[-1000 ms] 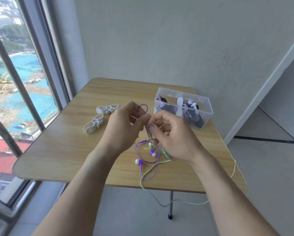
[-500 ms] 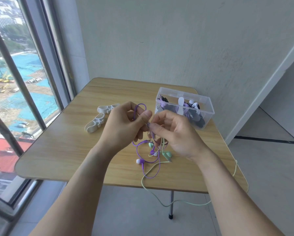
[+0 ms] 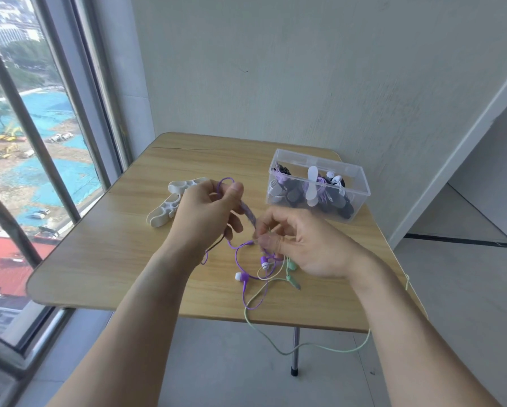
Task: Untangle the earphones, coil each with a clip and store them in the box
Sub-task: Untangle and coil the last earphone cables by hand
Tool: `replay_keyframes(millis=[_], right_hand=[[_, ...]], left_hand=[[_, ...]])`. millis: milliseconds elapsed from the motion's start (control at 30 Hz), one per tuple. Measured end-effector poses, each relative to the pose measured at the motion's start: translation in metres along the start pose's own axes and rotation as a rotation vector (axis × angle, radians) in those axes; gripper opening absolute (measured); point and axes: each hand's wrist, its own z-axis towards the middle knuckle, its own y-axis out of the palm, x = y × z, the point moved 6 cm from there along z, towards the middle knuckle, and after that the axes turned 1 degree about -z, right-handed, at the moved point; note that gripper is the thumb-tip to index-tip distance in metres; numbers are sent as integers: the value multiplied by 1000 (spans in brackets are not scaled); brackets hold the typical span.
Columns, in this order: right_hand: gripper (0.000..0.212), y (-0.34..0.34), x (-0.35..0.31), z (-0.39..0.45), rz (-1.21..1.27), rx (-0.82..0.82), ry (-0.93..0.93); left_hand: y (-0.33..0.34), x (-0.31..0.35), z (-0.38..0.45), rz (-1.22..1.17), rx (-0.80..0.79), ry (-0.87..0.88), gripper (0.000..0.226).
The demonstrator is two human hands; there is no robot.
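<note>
Purple earphones (image 3: 242, 277) and mint green earphones (image 3: 291, 273) lie tangled together near the front of the wooden table (image 3: 105, 254). My left hand (image 3: 205, 215) pinches a loop of purple cable raised above the table. My right hand (image 3: 299, 245) pinches the cables a little lower, just right of the left hand, with a stretch of purple cable pulled between the two. The green cable hangs over the table's front edge. A clear plastic box (image 3: 361, 192) at the back right holds several coiled earphones with clips.
White cable clips (image 3: 164, 214) lie on the table left of my hands, partly hidden by the left hand. A large window runs along the left. A plain wall stands behind the table. The table's right edge is close to the box.
My hands have drawn apart: the right hand dropped lower and to the right, stretching the purple cable between them. The left hand keeps its raised loop.
</note>
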Motion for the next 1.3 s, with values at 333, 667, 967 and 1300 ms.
replay_keyframes(millis=[333, 667, 967, 1300], right_hand=[[14, -26, 10, -3, -59, 126, 60], [21, -48, 34, -16, -489, 160, 305], [17, -51, 22, -11, -124, 333, 146], [22, -46, 8, -12, -69, 296, 42]], left_hand=[[-35, 3, 3, -310, 393, 52, 23], [-86, 10, -3, -582, 814, 195, 23], [-58, 31, -21, 497, 678, 230, 65], [39, 8, -16, 619, -193, 365, 10]])
